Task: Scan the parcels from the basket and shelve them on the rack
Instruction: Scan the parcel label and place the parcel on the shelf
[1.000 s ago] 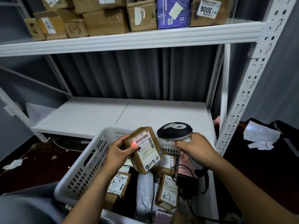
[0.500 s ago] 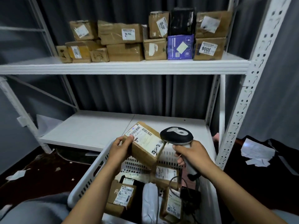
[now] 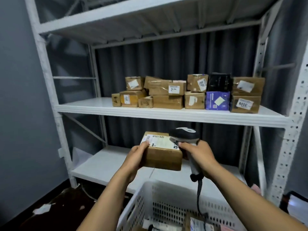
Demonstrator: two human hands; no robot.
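My left hand (image 3: 135, 155) grips a brown cardboard parcel (image 3: 164, 157) by its left end, white label facing up, held above the basket and in front of the rack's lower shelf (image 3: 103, 165). My right hand (image 3: 199, 155) grips the handle of a black and grey barcode scanner (image 3: 184, 135), whose head sits right beside the parcel's right top corner. Its cable hangs down into the white perforated basket (image 3: 150, 202), where more labelled parcels (image 3: 198, 222) show at the bottom edge.
The white metal rack's middle shelf (image 3: 83, 105) holds several cardboard parcels (image 3: 167, 95), a purple box (image 3: 217, 100) and a black box (image 3: 219, 82), grouped to the right. A perforated upright (image 3: 293, 130) stands at right. Paper scraps (image 3: 42, 209) lie on the dark floor.
The parcel has been lifted up out of the basket and levelled, label up. My view has tilted upward, so the middle and top shelves now show.
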